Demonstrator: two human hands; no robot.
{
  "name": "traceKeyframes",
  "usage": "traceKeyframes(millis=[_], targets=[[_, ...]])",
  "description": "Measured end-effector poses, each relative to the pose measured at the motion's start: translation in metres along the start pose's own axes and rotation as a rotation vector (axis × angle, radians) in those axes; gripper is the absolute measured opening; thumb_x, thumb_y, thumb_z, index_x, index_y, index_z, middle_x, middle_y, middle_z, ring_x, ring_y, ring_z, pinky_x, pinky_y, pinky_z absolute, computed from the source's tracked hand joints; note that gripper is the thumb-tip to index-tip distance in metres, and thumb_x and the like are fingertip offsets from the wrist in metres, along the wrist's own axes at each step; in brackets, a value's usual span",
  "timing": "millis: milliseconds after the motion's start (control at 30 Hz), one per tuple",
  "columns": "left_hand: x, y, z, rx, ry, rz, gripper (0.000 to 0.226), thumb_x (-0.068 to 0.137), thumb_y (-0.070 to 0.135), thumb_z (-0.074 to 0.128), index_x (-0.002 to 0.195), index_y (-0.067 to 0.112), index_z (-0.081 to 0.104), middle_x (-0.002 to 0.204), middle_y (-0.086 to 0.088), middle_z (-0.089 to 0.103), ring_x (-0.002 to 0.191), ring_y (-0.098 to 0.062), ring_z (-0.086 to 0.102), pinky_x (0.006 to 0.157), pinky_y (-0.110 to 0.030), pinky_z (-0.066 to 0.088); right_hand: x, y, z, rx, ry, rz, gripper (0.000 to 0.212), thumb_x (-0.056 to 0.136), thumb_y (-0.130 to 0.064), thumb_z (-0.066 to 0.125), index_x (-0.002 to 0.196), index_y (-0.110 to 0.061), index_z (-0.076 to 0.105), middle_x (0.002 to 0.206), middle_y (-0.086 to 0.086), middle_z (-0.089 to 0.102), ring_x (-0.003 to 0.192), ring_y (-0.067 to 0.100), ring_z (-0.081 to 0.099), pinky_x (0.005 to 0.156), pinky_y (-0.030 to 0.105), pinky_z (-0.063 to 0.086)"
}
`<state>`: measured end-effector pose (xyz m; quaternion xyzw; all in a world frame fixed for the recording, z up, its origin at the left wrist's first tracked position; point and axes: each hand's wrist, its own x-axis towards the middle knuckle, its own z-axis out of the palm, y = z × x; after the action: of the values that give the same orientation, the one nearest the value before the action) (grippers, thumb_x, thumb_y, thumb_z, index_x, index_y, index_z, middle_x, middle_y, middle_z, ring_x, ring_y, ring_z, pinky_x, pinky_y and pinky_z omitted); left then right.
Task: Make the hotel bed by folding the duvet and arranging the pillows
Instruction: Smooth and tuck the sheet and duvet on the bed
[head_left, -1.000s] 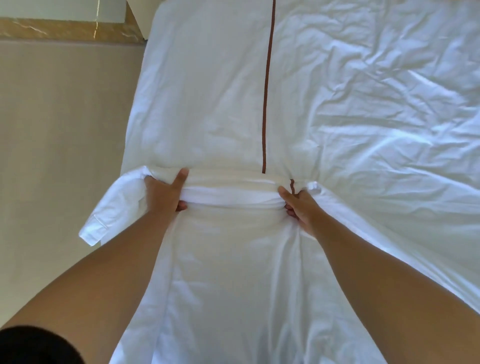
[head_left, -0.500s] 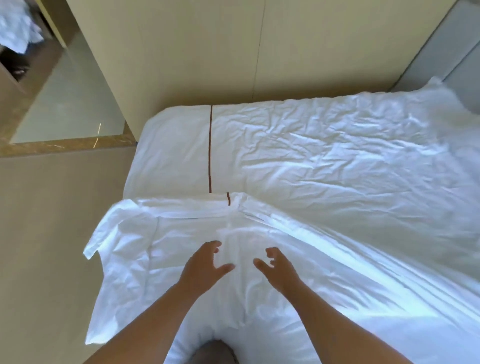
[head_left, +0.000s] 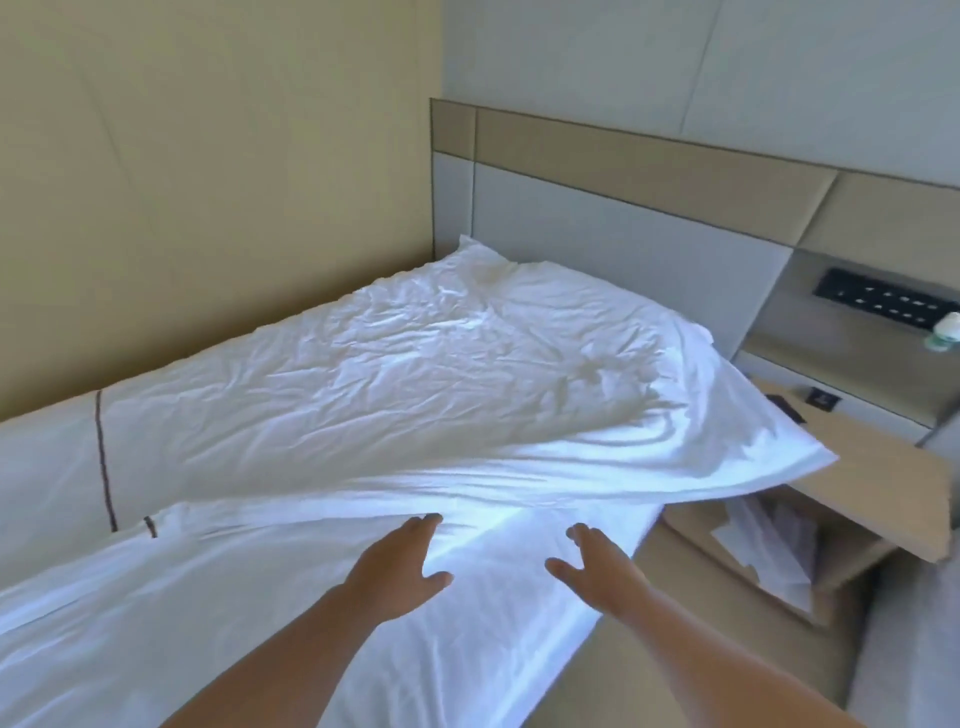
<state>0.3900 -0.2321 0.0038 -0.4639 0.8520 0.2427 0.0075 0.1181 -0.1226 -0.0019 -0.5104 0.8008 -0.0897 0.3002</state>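
Note:
A crumpled white duvet (head_left: 415, 374) with a thin dark red stripe (head_left: 104, 462) covers the bed up to the headboard. Its near side is folded over, and a loose corner (head_left: 779, 457) hangs over the bedside table. My left hand (head_left: 400, 566) is held out with straight fingers, the fingertips at the folded edge of the duvet. Beside it, my right hand (head_left: 597, 566) is spread open over the duvet's near edge and holds nothing. No pillows are in view.
A grey and tan padded headboard (head_left: 623, 218) stands at the far end, with a beige wall (head_left: 208, 208) along the bed's left side. At the right is a wooden bedside table (head_left: 883, 493) with a switch panel (head_left: 883, 299) and a bottle (head_left: 943, 332).
Both hands have let go of the folded duvet edge and now reach out open. The view has swung right, from the foot of the bed to the headboard end.

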Motion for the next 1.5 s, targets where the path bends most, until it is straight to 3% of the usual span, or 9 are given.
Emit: traceKeyframes(millis=[33,100,300,500,834,934,1134,1300,1500], targets=[[0.01,0.023,0.002,0.023,-0.002,0.04,0.077,0.091,0.054,0.059,0.154,0.025,0.026,0.151,0.007,0.041,0.135,-0.014,0.047,0.106,-0.031,0.041,-0.006,0.021,-0.012,0.012,0.033,0.033,0.082,0.087,-0.072,0.051,0.145,-0.015,0.038,0.147,0.002,0.045,0.131,0.018,0.05,0.104,0.031,0.041],[0.027,0.064,0.005,0.052,-0.013,0.109,0.072,0.092,0.053,0.059,0.152,0.025,0.03,0.147,0.008,0.043,0.133,-0.014,0.048,0.104,-0.031,0.042,-0.017,0.058,-0.031,0.052,0.086,0.088,0.069,0.093,-0.056,0.056,0.145,-0.015,0.039,0.147,0.002,0.045,0.13,0.019,0.05,0.102,0.032,0.041],[0.067,0.147,0.014,0.131,-0.057,0.256,0.063,0.093,0.053,0.058,0.147,0.026,0.039,0.142,0.012,0.046,0.131,-0.013,0.048,0.1,-0.029,0.041,-0.048,0.126,-0.061,0.142,0.151,0.234,0.072,0.091,-0.057,0.055,0.149,-0.018,0.037,0.15,-0.001,0.042,0.134,0.017,0.047,0.101,0.031,0.042],[0.106,0.189,0.032,0.153,-0.128,0.322,0.066,0.093,0.057,0.057,0.147,0.025,0.04,0.143,0.01,0.047,0.13,-0.013,0.049,0.101,-0.029,0.042,-0.052,0.157,-0.071,0.222,0.299,0.316,0.058,0.094,-0.052,0.055,0.14,-0.019,0.047,0.142,-0.004,0.051,0.127,0.013,0.05,0.099,0.029,0.043],[0.258,0.264,0.073,0.138,-0.226,0.455,0.068,0.092,0.054,0.061,0.148,0.024,0.039,0.145,0.01,0.047,0.131,-0.014,0.048,0.1,-0.028,0.042,0.03,0.228,-0.142,0.258,0.344,0.408,0.059,0.092,-0.054,0.055,0.141,-0.022,0.047,0.141,-0.007,0.052,0.123,0.01,0.052,0.091,0.029,0.046],[0.315,0.286,0.085,0.084,-0.253,0.446,0.068,0.091,0.053,0.062,0.148,0.024,0.04,0.144,0.01,0.048,0.13,-0.014,0.049,0.101,-0.029,0.042,0.074,0.259,-0.174,0.282,0.359,0.474,0.058,0.091,-0.055,0.054,0.138,-0.021,0.049,0.139,-0.004,0.055,0.12,0.013,0.055,0.084,0.029,0.046],[0.413,0.329,0.098,0.028,-0.317,0.43,0.069,0.09,0.057,0.061,0.147,0.024,0.04,0.143,0.01,0.05,0.13,-0.013,0.049,0.102,-0.028,0.042,0.15,0.306,-0.218,0.34,0.314,0.571,0.057,0.091,-0.057,0.056,0.132,-0.018,0.05,0.135,0.0,0.055,0.119,0.015,0.055,0.09,0.035,0.051],[0.473,0.376,0.113,0.002,-0.353,0.402,0.068,0.092,0.055,0.06,0.148,0.022,0.04,0.145,0.007,0.05,0.132,-0.015,0.049,0.104,-0.031,0.042,0.206,0.353,-0.25,0.442,0.266,0.621,0.056,0.091,-0.057,0.057,0.13,-0.018,0.049,0.117,-0.004,0.057,0.103,0.016,0.061,0.088,0.037,0.055],[0.538,0.42,0.155,-0.06,-0.335,0.215,0.066,0.092,0.054,0.061,0.147,0.023,0.041,0.144,0.008,0.05,0.131,-0.014,0.049,0.103,-0.032,0.043,0.297,0.444,-0.281,0.531,0.137,0.599,0.068,0.091,-0.06,0.056,0.14,-0.015,0.044,0.109,-0.007,0.058,0.105,0.018,0.062,0.092,0.037,0.051]])
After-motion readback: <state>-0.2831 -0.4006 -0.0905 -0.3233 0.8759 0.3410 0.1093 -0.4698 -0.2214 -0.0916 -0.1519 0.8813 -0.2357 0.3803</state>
